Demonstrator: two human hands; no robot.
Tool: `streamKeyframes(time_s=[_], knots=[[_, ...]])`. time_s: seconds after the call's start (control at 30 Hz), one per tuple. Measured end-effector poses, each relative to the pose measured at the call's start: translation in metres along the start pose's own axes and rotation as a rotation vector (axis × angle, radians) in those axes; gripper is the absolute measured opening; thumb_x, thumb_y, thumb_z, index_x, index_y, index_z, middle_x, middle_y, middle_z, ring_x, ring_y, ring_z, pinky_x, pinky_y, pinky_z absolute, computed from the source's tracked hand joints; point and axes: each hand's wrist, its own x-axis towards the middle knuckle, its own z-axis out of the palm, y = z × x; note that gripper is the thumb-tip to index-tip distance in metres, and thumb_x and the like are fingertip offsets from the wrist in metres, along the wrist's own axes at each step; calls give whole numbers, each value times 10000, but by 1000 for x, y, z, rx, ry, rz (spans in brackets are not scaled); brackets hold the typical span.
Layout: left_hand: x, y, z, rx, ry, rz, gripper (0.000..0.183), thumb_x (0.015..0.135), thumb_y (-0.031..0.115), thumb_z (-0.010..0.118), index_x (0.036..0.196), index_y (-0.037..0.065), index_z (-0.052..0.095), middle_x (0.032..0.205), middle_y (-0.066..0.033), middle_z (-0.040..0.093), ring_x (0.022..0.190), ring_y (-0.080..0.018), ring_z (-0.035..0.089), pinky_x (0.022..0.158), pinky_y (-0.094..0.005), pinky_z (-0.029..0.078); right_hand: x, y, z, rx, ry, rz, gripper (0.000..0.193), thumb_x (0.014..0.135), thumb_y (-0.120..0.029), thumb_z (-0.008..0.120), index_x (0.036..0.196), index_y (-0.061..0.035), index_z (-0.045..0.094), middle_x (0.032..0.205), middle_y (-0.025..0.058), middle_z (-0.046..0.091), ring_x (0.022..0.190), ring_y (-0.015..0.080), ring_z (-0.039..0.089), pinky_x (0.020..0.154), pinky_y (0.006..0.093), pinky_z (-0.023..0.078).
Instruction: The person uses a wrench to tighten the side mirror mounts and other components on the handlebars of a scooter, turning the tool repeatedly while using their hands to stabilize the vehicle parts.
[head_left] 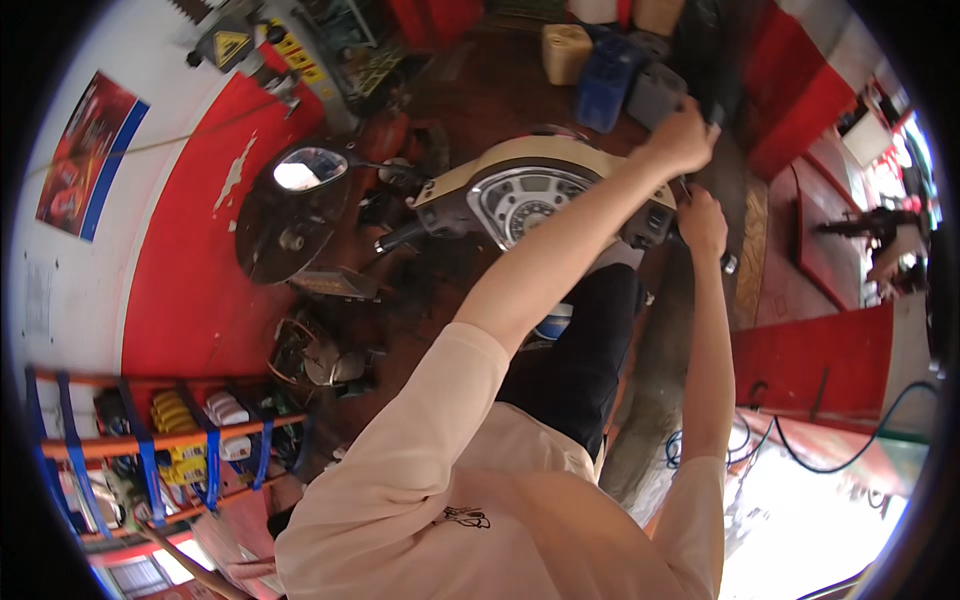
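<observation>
In front of me stands a cream-coloured scooter (455, 185) with a round instrument cluster (528, 212). My left arm crosses over the cluster to the scooter's right side. There my left hand (683, 142) is closed, with a small greyish piece showing at its fingers; what it holds is unclear. Just below it, my right hand (704, 224) is curled beside the right handlebar switch housing (655, 222), fingers bent around something thin and dark, largely hidden. The left mirror (310, 170) is on its stem, and the left handlebar grip (400, 237) is untouched.
A yellowish jerrycan (566, 54), a blue jerrycan (607, 84) and a grey jerrycan (657, 95) stand ahead. An orange rack (290, 418) with bottles is at the left, near a red-and-white wall (180, 270). A blue hose (850, 462) hangs at the right.
</observation>
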Motion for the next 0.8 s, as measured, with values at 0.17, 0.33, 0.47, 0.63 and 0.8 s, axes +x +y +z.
streamKeyframes(time_s=[0.17,0.33,0.47,0.63,0.8], knots=[[-66,25,-39,78,-28,495,248,765,136,686,954,15,580,842,-214,654,844,-421,639,732,-478,485,-2,-5,13,14,-3,51,332,890,-268,566,1152,-73,626,1057,231,674,1006,433,634,882,511,508],[-81,-11,-35,-880,169,202,349,898,300,652,718,39,506,652,-25,504,658,-159,527,635,-335,429,-2,-9,5,-5,26,-15,326,894,-238,536,1182,-111,621,1045,205,684,1002,418,640,860,499,514],[-54,-17,-56,-1203,-63,-45,503,1012,464,457,654,116,398,557,7,405,489,-124,440,570,-305,461,-4,-16,0,13,25,1,306,903,-244,513,1153,-143,658,1016,222,677,969,434,638,847,504,510],[-16,-15,-50,-1216,-327,-190,458,1016,454,441,737,91,430,523,4,418,394,-116,410,463,-315,450,-7,-19,-2,1,41,7,297,903,-245,519,1143,-145,662,1010,223,678,968,432,640,841,509,510],[-21,11,-28,-191,101,61,365,980,338,507,883,-13,487,608,-191,597,537,-350,631,510,-470,505,-4,-18,-1,4,36,-18,301,895,-253,541,1136,-119,661,1005,224,679,971,429,640,838,510,511]])
